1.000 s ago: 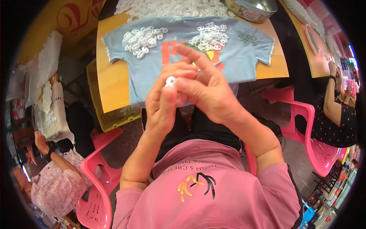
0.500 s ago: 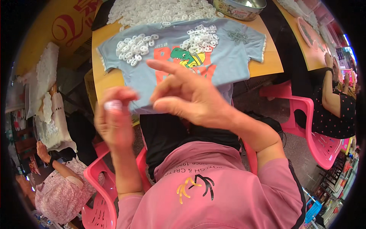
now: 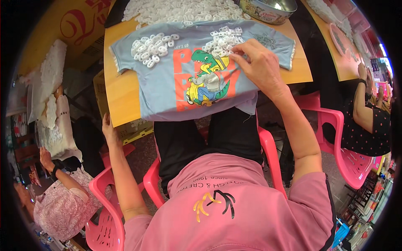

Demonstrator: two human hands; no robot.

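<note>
A light blue T-shirt [image 3: 159,92] with a dinosaur print lies spread over the table's near edge. On it rest a left heap of small white oval plastic pieces [image 3: 150,48] and a right heap of white plastic pieces with holes [image 3: 221,39]. My right hand [image 3: 261,62] pinches at the near edge of that right heap, thumb and forefinger together; what is between them is mostly hidden. Beside it lies a small pile of thin grey pins [image 3: 265,41]. Down at the table's left corner, my left hand [image 3: 111,131] has its fingers stretched upward, no piece visible in them.
A large mound of white pieces [image 3: 180,11] covers the table's far side, with a round tin [image 3: 270,10] to its right. Below the left corner stands a yellow crate [image 3: 136,133]. People sit on both sides, near pink chairs [image 3: 349,163].
My left hand has moved down to the table's left corner; the small whitish piece it held no longer shows. My right hand has gone from mid-air to the right heap.
</note>
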